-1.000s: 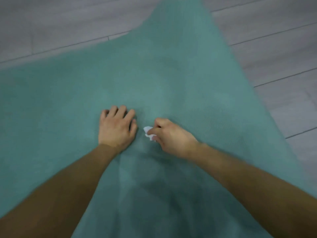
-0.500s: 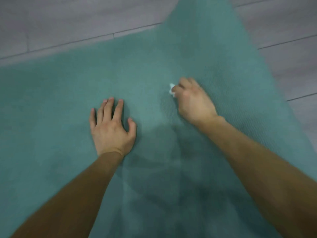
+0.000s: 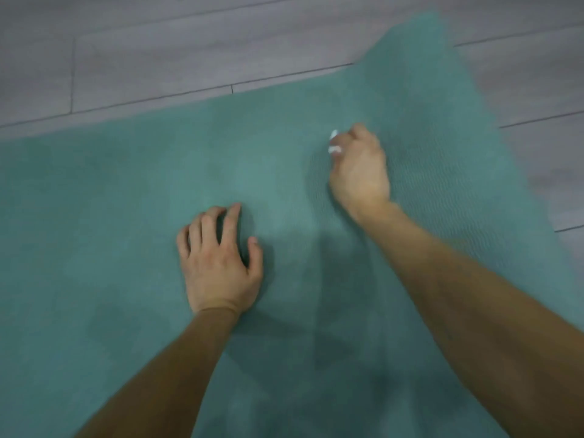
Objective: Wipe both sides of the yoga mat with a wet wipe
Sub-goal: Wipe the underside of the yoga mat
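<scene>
The right hand (image 3: 358, 172), upper right of centre, gripped a white wet wipe (image 3: 333, 142) in curled fingers on the teal yoga mat (image 3: 126, 216); the left hand (image 3: 219, 263), at centre, rested with fingers bent and slightly spread.

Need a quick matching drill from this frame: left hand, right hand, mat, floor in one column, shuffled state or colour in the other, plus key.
Column 1
1. left hand
2. right hand
3. teal textured yoga mat
4. plank floor

Column 2
A. grey, with dark seams between the boards
B. gripping a small crumpled white wet wipe against the mat
C. spread out under both hands
D. holding nothing, fingers bent, fingertips resting on the mat

Pairs: 1-D, 2-B, 3-C, 4-A
</scene>
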Demonstrator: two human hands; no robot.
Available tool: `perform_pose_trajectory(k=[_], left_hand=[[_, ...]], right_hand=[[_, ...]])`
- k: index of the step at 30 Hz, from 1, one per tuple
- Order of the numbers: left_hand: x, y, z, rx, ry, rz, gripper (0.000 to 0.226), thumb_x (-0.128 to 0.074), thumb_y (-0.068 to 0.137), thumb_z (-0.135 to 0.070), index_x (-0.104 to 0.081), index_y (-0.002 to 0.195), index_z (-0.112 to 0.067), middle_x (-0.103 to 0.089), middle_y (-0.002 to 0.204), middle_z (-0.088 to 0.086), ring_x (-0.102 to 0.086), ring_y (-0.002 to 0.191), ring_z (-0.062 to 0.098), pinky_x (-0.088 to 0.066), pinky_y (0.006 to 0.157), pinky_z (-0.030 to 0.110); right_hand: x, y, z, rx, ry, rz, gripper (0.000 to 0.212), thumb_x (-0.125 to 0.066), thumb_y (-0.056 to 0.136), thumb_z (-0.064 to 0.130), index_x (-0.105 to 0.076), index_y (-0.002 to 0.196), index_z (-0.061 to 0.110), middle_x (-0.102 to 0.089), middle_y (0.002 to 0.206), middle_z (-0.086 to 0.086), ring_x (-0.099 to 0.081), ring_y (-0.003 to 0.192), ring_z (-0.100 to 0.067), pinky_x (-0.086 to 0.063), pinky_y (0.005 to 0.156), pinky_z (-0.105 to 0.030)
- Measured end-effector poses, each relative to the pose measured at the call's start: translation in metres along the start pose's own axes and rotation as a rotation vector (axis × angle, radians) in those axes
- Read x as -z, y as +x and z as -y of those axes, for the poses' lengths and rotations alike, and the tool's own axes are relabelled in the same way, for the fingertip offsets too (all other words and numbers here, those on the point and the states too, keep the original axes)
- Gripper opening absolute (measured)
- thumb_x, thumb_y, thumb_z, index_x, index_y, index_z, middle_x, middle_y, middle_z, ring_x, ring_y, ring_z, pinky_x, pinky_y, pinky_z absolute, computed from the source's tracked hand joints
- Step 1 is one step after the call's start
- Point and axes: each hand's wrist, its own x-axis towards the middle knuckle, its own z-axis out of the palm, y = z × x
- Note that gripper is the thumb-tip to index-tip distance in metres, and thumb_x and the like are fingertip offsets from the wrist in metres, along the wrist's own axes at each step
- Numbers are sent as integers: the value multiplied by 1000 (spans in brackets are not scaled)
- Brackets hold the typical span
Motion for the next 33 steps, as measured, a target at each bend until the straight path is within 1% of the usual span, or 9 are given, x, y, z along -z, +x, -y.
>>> perform_pose_trajectory(k=[4,9,16,20,21,25,26,31,33], left_hand=[[-3,2,3,-45,3,56,65,-43,99,-41,-44,160,-17,-37,169,9,-32,156,28,-23,126,52],[2,5,-1,-24,19,73,63,-47,96,-44,-53,154,-18,-45,164,3,-40,151,27,-31,120,52],[0,21,-3,7,59,45,42,-54,93,-44,-67,127,-22,-64,138,-1,-54,115,32,-40,96,49],[-1,23,-1,31,23,25,39,-53,92,-43,-65,122,-20,-61,131,4,-52,110,35,-41,95,51],[-1,25,-1,33,9,19,41,-53,92,-42,-64,124,-19,-59,131,6,-52,112,36,-40,98,52],[2,26,-2,13,-12,34,52,-52,92,-42,-60,138,-20,-55,139,8,-51,123,37,-38,106,53],[2,27,-2,4,-14,35,53,-53,92,-42,-60,140,-20,-54,142,8,-50,125,37,-38,107,54],[0,28,0,-83,-45,53,60,-51,94,-37,-56,150,-16,-43,163,13,-40,150,32,-23,125,57],[-2,29,0,-94,-65,77,63,-47,96,-37,-51,155,-16,-38,168,11,-31,158,28,-21,127,57]], right_hand=[[-13,-48,40,617,234,346,18,-66,92,1,-77,105,7,-60,93,-12,-60,86,-33,-49,79,-40],[-16,16,1,21,34,-28,26,-59,86,-6,-75,103,4,-58,99,-16,-59,91,-40,-47,76,-42],[-11,12,11,34,80,11,16,-60,96,4,-75,102,6,-60,100,-16,-63,86,-41,-47,74,-42],[-12,-20,39,754,159,441,19,-67,93,5,-76,109,10,-59,99,-10,-64,86,-32,-50,75,-37],[-11,5,28,800,102,468,22,-67,91,4,-76,110,11,-59,100,-10,-63,89,-33,-50,77,-37],[-9,116,-36,119,-190,80,34,-42,91,13,-73,105,11,-65,109,-15,-59,102,-39,-50,87,-40],[-18,113,-27,73,-215,46,36,-40,87,11,-71,104,13,-67,110,-14,-59,103,-37,-47,89,-38],[-42,37,65,614,85,351,27,-59,96,8,-73,117,14,-57,108,-11,-58,99,-27,-48,85,-36],[-33,72,46,487,-16,244,28,-56,99,10,-73,122,12,-57,114,-13,-59,104,-32,-51,87,-41]])
